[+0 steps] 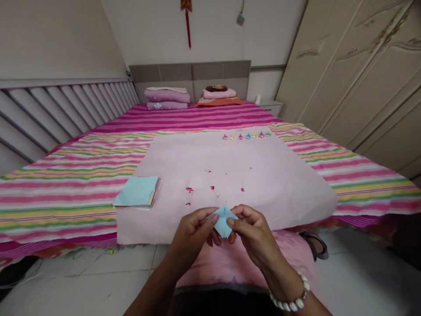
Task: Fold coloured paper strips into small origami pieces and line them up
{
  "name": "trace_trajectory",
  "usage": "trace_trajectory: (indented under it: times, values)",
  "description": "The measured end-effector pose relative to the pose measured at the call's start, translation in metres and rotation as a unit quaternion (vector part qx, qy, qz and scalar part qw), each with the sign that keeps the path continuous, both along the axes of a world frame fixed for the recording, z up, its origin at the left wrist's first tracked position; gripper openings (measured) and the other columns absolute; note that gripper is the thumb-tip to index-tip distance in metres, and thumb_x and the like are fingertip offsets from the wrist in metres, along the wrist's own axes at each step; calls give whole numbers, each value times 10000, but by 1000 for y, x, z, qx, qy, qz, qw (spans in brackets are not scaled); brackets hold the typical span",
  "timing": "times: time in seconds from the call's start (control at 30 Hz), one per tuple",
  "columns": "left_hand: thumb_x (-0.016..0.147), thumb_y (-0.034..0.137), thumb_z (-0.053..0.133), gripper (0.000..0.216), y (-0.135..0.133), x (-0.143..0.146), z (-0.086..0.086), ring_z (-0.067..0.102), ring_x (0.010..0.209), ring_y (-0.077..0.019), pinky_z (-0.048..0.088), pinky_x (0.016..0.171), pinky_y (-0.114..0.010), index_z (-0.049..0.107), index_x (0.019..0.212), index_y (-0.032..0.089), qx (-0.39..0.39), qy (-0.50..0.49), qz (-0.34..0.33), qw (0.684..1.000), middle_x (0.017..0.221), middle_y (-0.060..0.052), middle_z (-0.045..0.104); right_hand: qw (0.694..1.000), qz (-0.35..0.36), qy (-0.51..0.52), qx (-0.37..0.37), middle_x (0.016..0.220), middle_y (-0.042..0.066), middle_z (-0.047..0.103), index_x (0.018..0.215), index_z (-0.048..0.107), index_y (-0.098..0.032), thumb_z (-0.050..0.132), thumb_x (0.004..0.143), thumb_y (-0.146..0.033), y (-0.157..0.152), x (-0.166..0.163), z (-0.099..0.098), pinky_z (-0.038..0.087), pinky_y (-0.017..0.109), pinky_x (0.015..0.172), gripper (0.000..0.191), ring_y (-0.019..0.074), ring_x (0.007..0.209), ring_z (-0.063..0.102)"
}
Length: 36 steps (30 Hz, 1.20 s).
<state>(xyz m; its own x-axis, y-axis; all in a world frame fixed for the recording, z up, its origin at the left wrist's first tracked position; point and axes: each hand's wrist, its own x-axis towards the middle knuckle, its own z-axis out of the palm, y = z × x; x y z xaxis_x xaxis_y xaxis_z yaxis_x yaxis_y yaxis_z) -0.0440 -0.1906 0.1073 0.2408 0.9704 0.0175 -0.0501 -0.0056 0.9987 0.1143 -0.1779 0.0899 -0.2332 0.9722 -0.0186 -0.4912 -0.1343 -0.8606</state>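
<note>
A small light-blue piece of folded paper [224, 224] is held up between my two hands, just past the near edge of the pale pink sheet [184, 153]. My left hand [197, 226] pinches its left corner, thumb on the front face. On the right corner, my right hand [251, 228] grips with the thumb pressed over the face and the fingers behind. The paper is diamond-shaped, with short dark lines at its top and bottom points. The fingers behind the paper are partly hidden. A white bead bracelet [291, 298] circles my right wrist.
A stack of coloured paper [136, 192], light blue on top, lies at the sheet's left. Several small folded paper pieces [248, 136] line the far edge. Red marks [212, 188] dot the middle. Folded bedding [167, 97] sits by the headboard; a wardrobe [355, 74] stands right.
</note>
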Motion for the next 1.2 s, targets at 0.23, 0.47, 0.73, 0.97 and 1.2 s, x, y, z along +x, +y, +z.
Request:
trace_trajectory:
  times: [0.23,0.47,0.73,0.97,1.2]
  values:
    - [913,385,488,380,4,-13,-9,553,666,-125,441,591,-235,648,1184,172,-51,-84,-61,993,730,-39,618,1000,-23,3,-19,522,-6,657,676,659,-146,731,662,-199,3,3,0,409,165,436,91,73,392,545]
    - [838,277,625,256,9,-18,-12,488,615,-80,414,599,-207,717,1068,213,-38,-39,-22,998,682,7,592,1000,-14,-2,-17,547,4,668,678,659,-146,735,661,-215,1,1,-1,416,175,434,104,78,397,540]
    - [831,281,592,210,6,-5,-6,507,558,-97,429,558,-225,744,918,166,-1,43,28,999,585,15,562,999,-21,-31,7,563,0,668,709,663,-148,733,688,-230,2,1,-3,428,183,469,110,82,432,553]
    - [814,265,615,168,10,-10,-9,554,668,-124,447,581,-230,735,898,182,83,88,50,991,772,-25,610,999,-3,-53,4,500,-8,633,685,678,-143,732,686,-244,3,2,-2,413,194,466,114,88,419,536]
    - [812,303,609,185,5,1,-5,542,515,-110,447,523,-221,681,742,147,6,67,92,994,521,22,567,998,-3,-61,3,514,-5,639,700,681,-144,757,677,-260,1,1,-2,421,210,467,140,93,425,530]
